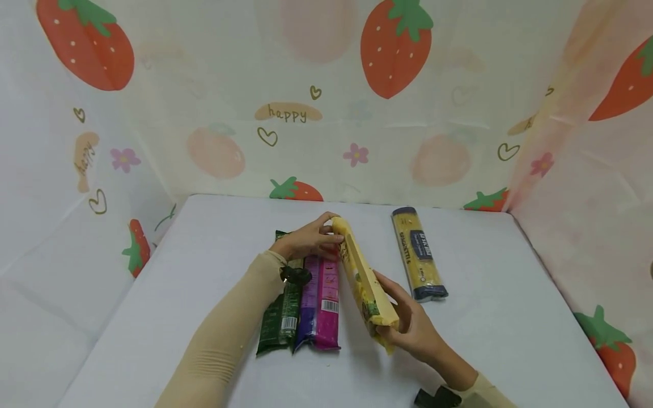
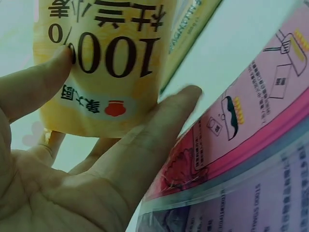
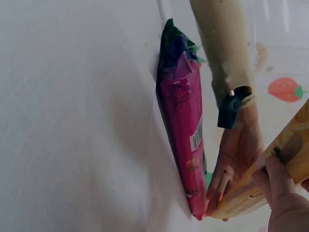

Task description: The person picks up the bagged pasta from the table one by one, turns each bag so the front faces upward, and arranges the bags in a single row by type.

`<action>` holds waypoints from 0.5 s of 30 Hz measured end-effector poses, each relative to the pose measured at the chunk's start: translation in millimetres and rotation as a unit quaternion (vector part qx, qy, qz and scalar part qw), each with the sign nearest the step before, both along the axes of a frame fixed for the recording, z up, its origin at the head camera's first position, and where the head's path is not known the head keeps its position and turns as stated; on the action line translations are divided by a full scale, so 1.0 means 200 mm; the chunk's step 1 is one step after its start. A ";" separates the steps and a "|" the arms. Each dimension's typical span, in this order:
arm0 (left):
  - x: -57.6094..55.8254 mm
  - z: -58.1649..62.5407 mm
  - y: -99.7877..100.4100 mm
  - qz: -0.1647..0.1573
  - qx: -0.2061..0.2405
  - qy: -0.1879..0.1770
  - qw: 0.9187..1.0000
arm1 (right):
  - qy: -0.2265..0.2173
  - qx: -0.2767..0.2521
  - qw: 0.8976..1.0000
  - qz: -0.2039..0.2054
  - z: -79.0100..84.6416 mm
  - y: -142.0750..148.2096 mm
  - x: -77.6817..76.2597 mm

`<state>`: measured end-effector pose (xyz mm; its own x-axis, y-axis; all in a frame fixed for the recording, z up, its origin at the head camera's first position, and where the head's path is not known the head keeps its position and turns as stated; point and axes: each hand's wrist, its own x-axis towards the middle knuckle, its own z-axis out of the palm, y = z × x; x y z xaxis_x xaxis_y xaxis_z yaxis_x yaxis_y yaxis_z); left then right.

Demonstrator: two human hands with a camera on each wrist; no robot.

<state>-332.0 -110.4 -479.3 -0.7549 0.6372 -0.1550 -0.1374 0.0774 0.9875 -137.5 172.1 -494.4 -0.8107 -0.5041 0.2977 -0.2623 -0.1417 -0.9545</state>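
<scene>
The yellow packet (image 1: pixel 371 286) — held tilted between the pink-purple packet (image 1: pixel 327 320) and the spaghetti packet (image 1: pixel 419 255) — is probably light, slick and brittle inside, best taken by both ends, where the left hand (image 1: pixel 309 239) and right hand (image 1: pixel 415 326) grip it.

In the head view, the left hand (image 1: pixel 308 238) is hiding parts of the green packet (image 1: pixel 275 328) and pink-purple packet (image 1: pixel 327 286) near 12 o'clock. Finest print on the spaghetti packet (image 1: pixel 415 243) (2 o'clock from the yellow packet (image 1: pixel 364 277)) is staying unreadable. The right wrist view is cropping the right hand (image 3: pixel 284 200) around 4 o'clock.
</scene>
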 end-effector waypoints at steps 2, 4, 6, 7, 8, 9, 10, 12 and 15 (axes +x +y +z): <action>0.01 0.00 0.00 0.002 0.000 0.002 1.000 | 0.004 -0.003 1.000 0.005 0.00 0.00 0.00; 0.00 0.00 0.01 0.005 0.001 0.007 1.000 | -0.002 -0.003 1.000 0.008 0.01 0.00 -0.01; 0.00 0.00 0.01 0.010 -0.002 0.011 1.000 | -0.001 0.005 1.000 0.009 0.01 0.00 -0.01; 0.00 -0.01 0.01 0.013 -0.004 0.014 1.000 | 0.002 0.012 1.000 0.007 0.02 0.01 -0.02; 0.00 -0.01 0.02 0.017 -0.008 0.016 1.000 | 0.005 0.022 1.000 0.004 0.02 0.01 -0.02; 0.00 -0.01 0.02 0.020 -0.013 0.019 1.000 | 0.007 0.036 0.999 -0.003 0.03 0.01 -0.02; 0.01 -0.01 0.02 0.026 -0.021 0.021 0.999 | 0.010 0.050 0.999 -0.010 0.03 0.02 -0.02; 0.01 -0.01 0.02 0.038 -0.043 0.031 0.998 | 0.018 0.079 0.996 -0.022 0.04 0.02 -0.02; 0.02 -0.01 0.01 0.060 -0.070 0.050 0.994 | 0.021 0.106 0.994 -0.031 0.06 0.03 -0.02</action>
